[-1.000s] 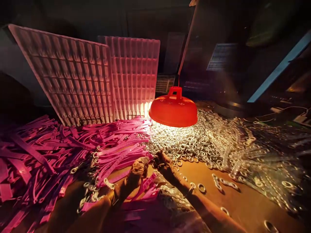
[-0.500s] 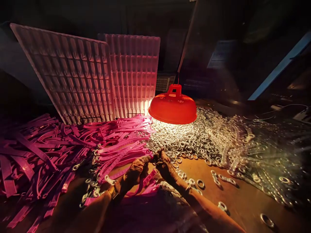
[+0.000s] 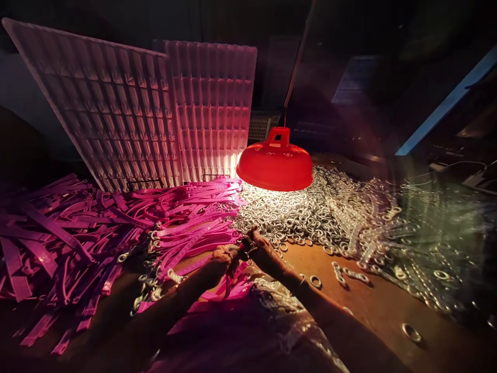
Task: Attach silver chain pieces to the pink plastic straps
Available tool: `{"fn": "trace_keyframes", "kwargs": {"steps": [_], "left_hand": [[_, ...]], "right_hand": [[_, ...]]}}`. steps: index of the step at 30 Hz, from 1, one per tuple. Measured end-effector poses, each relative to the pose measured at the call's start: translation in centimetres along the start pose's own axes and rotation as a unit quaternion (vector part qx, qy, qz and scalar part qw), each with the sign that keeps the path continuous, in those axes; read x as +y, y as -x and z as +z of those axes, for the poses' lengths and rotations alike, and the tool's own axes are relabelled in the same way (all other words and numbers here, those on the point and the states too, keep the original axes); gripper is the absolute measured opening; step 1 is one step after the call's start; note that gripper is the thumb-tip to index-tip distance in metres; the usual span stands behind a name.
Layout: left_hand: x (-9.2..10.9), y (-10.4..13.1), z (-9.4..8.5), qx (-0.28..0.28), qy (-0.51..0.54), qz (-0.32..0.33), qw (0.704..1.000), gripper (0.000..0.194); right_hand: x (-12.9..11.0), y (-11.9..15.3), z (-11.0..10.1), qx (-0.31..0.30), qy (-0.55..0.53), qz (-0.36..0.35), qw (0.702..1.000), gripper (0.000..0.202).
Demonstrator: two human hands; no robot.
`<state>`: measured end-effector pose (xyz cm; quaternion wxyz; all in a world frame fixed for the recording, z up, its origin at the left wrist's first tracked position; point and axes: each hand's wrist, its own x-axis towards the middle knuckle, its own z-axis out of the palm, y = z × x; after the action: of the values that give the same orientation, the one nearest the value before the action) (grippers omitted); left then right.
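Note:
My left hand and my right hand meet in front of the lamp, fingers closed and almost touching. Between the fingers of my left hand is a pink strap, its length hanging below. My right hand pinches something small and dark beside the strap's end; shadow hides what it is. Just beyond the hands lies a large heap of silvery metal rings. To the left is a thick pile of pink straps, several with metal rings at their ends.
A red hanging lamp lights the work from above. Ribbed translucent panels stand upright behind the straps. Loose rings and linked ring pieces lie on the brown tabletop. Clear plastic lies near my body.
The view has tilted slightly, so the lamp and piles sit higher in the picture. Both hands stay together, with the fingers shifted slightly around the small thing; the strap hangs more in shadow.

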<state>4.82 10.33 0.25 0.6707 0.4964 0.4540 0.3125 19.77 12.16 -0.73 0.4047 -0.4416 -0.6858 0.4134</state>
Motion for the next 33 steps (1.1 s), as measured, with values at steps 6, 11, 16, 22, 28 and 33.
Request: {"fn": "trace_keyframes", "kwargs": {"steps": [6,11,16,22,28,33], "left_hand": [[3.6,1.4,-0.4,-0.002,0.018,-0.056,0.998,0.029],[4.4,4.6,0.2,-0.086,-0.052,-0.087,0.991,0.030],[1.1,7.5,1.8,-0.138,0.045,-0.090,0.985,0.028],[-2.1,10.4,3.0,-0.127,0.154,-0.110,0.974,0.024],[-3.2,10.8,3.5,-0.087,0.159,-0.085,0.980,0.029],[-3.1,11.0,3.1,-0.118,0.069,-0.087,0.987,0.036]], "right_hand": [[-4.3,2.7,-1.9,-0.115,0.186,-0.017,0.976,0.031],[-5.8,8.0,-0.9,-0.131,0.253,-0.016,0.958,0.028],[-6.2,12.4,0.5,-0.101,0.200,0.102,0.969,0.013],[-6.4,14.4,1.2,-0.124,0.048,0.153,0.979,0.022],[-5.4,14.9,1.7,-0.195,-0.039,0.153,0.968,0.024],[-4.7,15.1,1.5,-0.263,0.043,0.101,0.958,0.011]]}}
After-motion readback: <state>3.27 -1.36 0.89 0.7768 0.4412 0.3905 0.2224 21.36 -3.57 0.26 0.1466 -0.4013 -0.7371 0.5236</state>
